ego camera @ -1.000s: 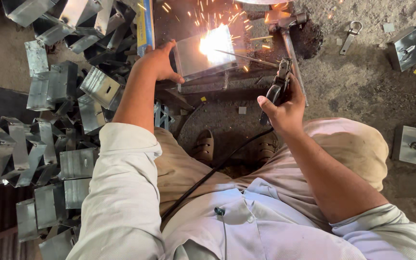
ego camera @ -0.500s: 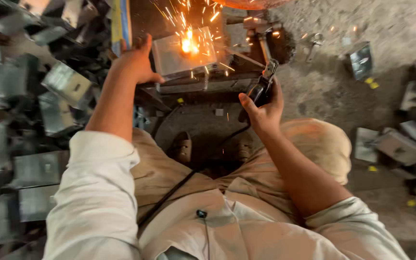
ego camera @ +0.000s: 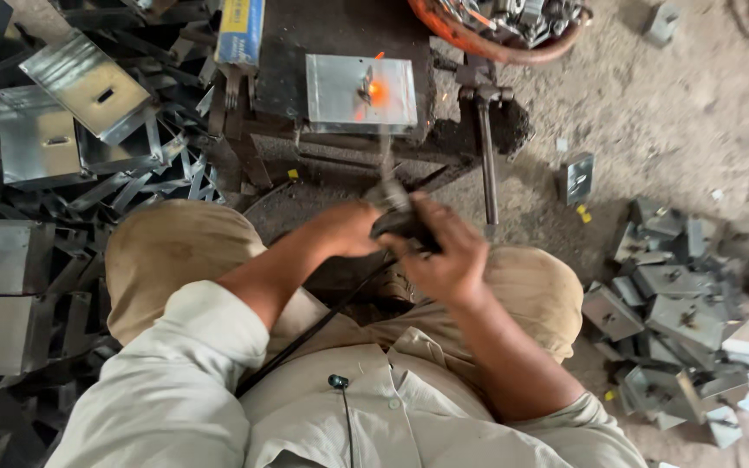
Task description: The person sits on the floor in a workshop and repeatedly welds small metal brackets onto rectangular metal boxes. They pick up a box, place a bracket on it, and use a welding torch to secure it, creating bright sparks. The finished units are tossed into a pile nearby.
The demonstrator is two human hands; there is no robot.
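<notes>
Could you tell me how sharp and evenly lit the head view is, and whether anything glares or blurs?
Head view: soft, even daylight, faint shadows; an orange glow on the metal plate is the only bright spot; the electrode holder and both hands, left hand and right hand, are motion-blurred; the stacked brackets are sharp.

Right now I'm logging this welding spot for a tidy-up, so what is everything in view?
metal plate: one, silvery with a glowing orange spot, on the dark work stand
work stand: one, black, top centre
welding holder: one, dark, between both hands
cable: one, black, across the lap
bracket pile: many, grey, left
bracket heap: many, grey, right floor
orange hose: one, top
left hand: at the holder
right hand: gripping the holder
</notes>
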